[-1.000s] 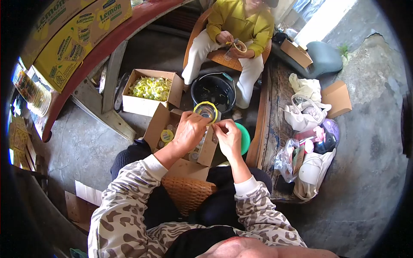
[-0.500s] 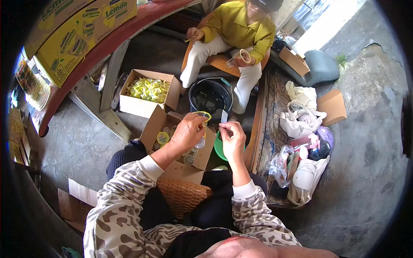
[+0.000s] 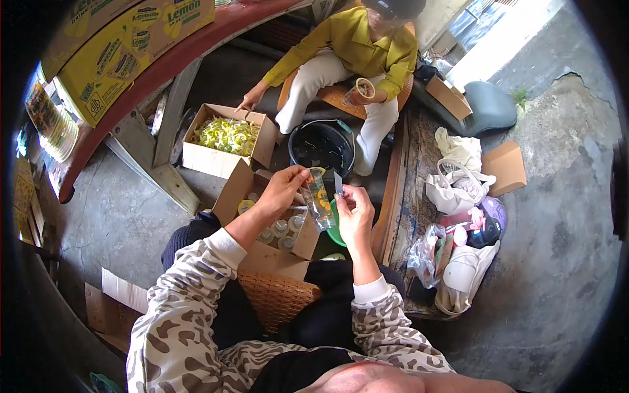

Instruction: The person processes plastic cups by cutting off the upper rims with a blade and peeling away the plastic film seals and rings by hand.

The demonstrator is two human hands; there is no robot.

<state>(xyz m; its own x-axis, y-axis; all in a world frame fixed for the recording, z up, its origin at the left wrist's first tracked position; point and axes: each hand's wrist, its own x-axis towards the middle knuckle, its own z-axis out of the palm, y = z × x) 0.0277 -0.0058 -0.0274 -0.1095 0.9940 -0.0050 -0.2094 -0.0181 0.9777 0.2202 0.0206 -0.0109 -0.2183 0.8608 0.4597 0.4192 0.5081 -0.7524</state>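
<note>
Pinched near its rim between the thumb and fingers of the left hand (image 3: 283, 190), a clear plastic cup (image 3: 318, 202) tilts above the boxes, its thin, glossy wall printed in orange and yellow. Thumb and fingertips of the right hand (image 3: 356, 213) press together on a small, flat, grey strip (image 3: 338, 183), held upright just beside the cup.

Rough grey concrete floor (image 3: 131, 229) spreads around everything. To the right runs a long bench (image 3: 419, 157) with a wooden edge and a mottled, worn top. On a curved red tabletop (image 3: 111, 121) sit printed yellow cardboard cartons (image 3: 108, 72). Opposite, a seated person in a smooth mustard shirt (image 3: 367, 39) rests one hand at the edge of a square cardboard box (image 3: 213, 157) heaped with curly yellow-green strips (image 3: 226, 137); the other hand grips another clear cup. Between the knees of the wearer shows a woven brown seat (image 3: 275, 298). Ahead of it, an open cardboard box (image 3: 305, 241) holds upright, round clear cups. A round black bucket (image 3: 294, 152) stands beyond. Partly hidden, a smooth green plastic container (image 3: 337, 229) lies below the right hand.
</note>
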